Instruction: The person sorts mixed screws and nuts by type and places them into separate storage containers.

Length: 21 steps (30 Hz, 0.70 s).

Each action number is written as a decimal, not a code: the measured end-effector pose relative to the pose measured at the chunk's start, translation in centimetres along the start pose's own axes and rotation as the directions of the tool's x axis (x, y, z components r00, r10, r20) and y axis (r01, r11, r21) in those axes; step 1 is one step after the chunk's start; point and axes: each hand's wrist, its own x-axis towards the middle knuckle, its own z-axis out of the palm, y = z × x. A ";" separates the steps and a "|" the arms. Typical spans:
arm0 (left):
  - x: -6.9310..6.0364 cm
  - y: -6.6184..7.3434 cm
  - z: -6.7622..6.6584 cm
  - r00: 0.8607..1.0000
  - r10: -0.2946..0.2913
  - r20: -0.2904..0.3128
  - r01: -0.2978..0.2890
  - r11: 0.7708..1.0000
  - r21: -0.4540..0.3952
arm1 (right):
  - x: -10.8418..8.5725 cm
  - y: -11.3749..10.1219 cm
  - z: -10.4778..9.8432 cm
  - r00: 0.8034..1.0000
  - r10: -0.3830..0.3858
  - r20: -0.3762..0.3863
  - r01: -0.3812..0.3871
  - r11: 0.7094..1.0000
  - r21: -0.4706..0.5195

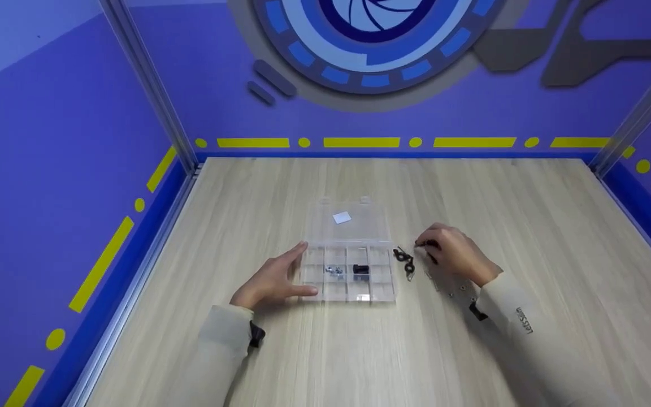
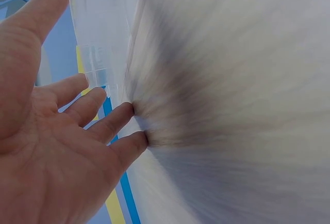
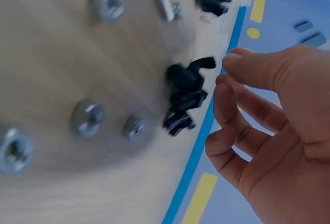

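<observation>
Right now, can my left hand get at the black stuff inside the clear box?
Probably yes: your left hand is at the clear box's edge, the lid is open, and nothing visible covers the black stuff.

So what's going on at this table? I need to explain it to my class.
Someone is working with a clear compartment box, its lid open, on a table. The left hand is spread at the box's left side. The right hand is by loose black pieces; whether it pinches one is unclear. Metal nuts lie nearby, while black parts and small silver parts sit in the box.
</observation>
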 end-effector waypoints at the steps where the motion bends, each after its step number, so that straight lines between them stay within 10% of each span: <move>1: 0.0 0.0 0.0 1.000 0.001 0.000 -0.001 1.000 0.000 | -0.1 0.2 0.0 1.000 0.017 0.001 -0.017 1.000 -0.002; 21: 0.0 -0.1 -0.1 0.999 0.036 -0.008 -0.036 0.999 0.010 | -1.0 0.5 0.3 0.989 0.148 0.023 -0.146 0.988 -0.048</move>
